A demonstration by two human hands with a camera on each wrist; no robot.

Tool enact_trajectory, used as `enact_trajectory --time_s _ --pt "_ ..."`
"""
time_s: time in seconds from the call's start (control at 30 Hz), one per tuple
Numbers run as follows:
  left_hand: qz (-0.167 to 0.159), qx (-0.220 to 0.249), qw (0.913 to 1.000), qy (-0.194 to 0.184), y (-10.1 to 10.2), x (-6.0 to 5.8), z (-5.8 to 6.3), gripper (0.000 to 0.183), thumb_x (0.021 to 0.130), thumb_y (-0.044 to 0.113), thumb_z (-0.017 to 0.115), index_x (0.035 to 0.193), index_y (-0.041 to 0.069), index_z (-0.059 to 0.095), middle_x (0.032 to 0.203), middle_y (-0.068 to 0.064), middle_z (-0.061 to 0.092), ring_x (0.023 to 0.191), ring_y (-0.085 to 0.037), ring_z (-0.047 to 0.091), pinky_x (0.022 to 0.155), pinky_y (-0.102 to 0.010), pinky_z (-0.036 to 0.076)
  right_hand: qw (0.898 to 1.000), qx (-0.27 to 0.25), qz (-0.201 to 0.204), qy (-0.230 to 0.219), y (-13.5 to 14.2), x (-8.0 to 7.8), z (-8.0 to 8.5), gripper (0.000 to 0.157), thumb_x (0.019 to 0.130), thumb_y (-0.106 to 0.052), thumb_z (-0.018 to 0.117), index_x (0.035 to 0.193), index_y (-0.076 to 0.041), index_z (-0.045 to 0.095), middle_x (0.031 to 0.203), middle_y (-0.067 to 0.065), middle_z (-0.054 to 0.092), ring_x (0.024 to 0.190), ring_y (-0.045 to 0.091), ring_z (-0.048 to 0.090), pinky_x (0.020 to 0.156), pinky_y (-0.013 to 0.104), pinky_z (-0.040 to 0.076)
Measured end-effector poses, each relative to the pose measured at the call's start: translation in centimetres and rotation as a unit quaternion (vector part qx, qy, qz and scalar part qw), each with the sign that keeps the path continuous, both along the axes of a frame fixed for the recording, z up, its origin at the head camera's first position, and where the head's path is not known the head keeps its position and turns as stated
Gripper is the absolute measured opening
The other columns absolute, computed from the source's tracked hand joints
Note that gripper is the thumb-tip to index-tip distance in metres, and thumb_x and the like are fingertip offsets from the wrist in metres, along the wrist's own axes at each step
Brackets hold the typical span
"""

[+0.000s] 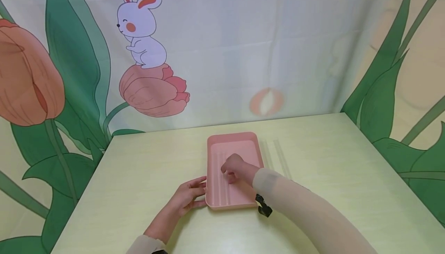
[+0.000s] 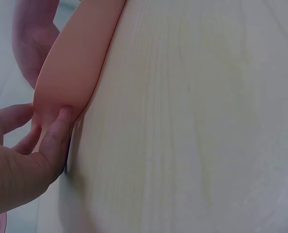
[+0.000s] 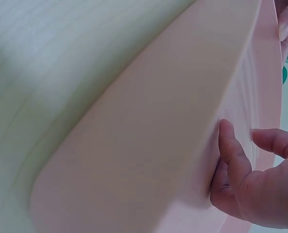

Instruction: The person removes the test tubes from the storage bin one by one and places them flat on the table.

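A pink rectangular tray [image 1: 245, 196] lies on the table, its long side pointing away from me. Inside, along its left half, several clear thin rods [image 1: 219, 192] lie side by side; whether they are tubes or solid is hard to see. My right hand [image 1: 237, 169] is in the tray over the rods, with thumb and forefinger apart in the right wrist view and the thumb tip beside a rod. With its fingertips my left hand [image 1: 190, 196] touches the tray's outer left wall. Two more clear rods [image 1: 282, 157] lie on the table right of the tray.
The pale wood-grain table [image 1: 146, 161] ends at a hanging cloth [image 1: 222, 72] printed with a rabbit and tulips. A black strap buckle [image 1: 264, 206] hangs from the right wrist, close to the tray's near right corner.
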State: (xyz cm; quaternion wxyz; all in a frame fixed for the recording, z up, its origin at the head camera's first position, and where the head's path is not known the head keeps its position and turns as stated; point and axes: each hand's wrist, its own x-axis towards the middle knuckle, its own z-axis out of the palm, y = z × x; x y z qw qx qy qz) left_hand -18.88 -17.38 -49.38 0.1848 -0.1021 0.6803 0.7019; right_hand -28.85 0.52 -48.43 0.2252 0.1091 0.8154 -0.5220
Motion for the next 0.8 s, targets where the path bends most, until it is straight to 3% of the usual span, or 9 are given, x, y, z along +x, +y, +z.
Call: enact_trajectory --time_s 0.17,0.4,0.57,0.67,0.8 --pt "0.0 0.0 1.0 0.0 0.0 0.0 -0.1 0.053 0.1 -0.001 0.056 0.151 -0.003 0.045 0.149 -0.031 0.051 0.104 -0.019 0.07 0.082 -0.042 0.066 1.0 -0.018 -0.002 -0.005 0.1 -0.1 0.0 0.024 0.077 0.008 0.067 0.098 0.004 0.056 0.08 0.01 0.046 0.061 0.021 0.053 0.056 0.039 0.064" --pt "0.013 -0.009 0.9999 -0.001 -0.1 -0.1 -0.1 0.05 0.1 -0.001 0.057 0.149 0.0 0.05 0.146 -0.03 0.055 0.104 -0.023 0.071 0.082 -0.043 0.065 0.999 -0.039 -0.007 -0.007 0.5 1.1 1.9 0.024 0.082 0.007 0.068 0.1 0.0 0.054 0.085 0.008 0.047 0.068 0.02 0.053 0.045 0.028 0.057" --pt "0.011 -0.009 0.9999 -0.002 0.0 -0.2 -0.1 0.05 0.1 -0.001 0.056 0.149 -0.001 0.049 0.146 -0.03 0.054 0.104 -0.022 0.071 0.083 -0.043 0.065 0.999 -0.049 -0.001 -0.016 0.9 1.2 2.4 0.04 0.084 0.006 0.068 0.122 0.005 0.055 0.091 0.008 0.048 0.071 0.018 0.054 0.051 0.03 0.061" --pt "0.013 -0.01 0.9998 -0.004 0.0 -0.2 -0.1 0.05 0.1 -0.002 0.056 0.149 -0.001 0.049 0.146 -0.03 0.055 0.103 -0.022 0.07 0.083 -0.043 0.065 0.998 -0.054 0.007 -0.022 1.1 1.1 2.6 0.051 0.087 0.005 0.067 0.135 0.006 0.051 0.089 0.007 0.047 0.07 0.016 0.053 0.054 0.031 0.063" --pt "0.011 -0.01 0.9999 -0.004 0.0 -0.1 -0.2 0.05 0.1 -0.001 0.056 0.149 0.0 0.049 0.146 -0.03 0.055 0.104 -0.023 0.071 0.083 -0.043 0.065 0.998 -0.052 0.028 -0.031 1.4 0.9 2.6 0.05 0.09 0.002 0.065 0.137 0.006 0.05 0.08 0.004 0.047 0.064 0.014 0.052 0.053 0.027 0.06"
